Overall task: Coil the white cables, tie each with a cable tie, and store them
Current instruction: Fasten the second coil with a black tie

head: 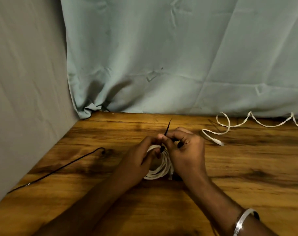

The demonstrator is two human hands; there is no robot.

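A coiled white cable (pixel 159 172) lies on the wooden table (pixel 247 167) between my hands. My left hand (pixel 141 157) grips the coil's upper left side. A black cable tie (pixel 167 130) wraps the top of the coil, and its thin tail points up and away. My right hand (pixel 185 150) pinches that tie just above the coil, fingers curled. A second white cable (pixel 247 124) lies loose and uncoiled at the back right, its connector end (pixel 218 142) near my right hand.
A thin black cord (pixel 59 169) runs across the table's left side toward the grey wall (pixel 25 99). A pale green cloth (pixel 178 57) hangs behind the table's far edge. A silver bangle (pixel 241 222) sits on my right wrist.
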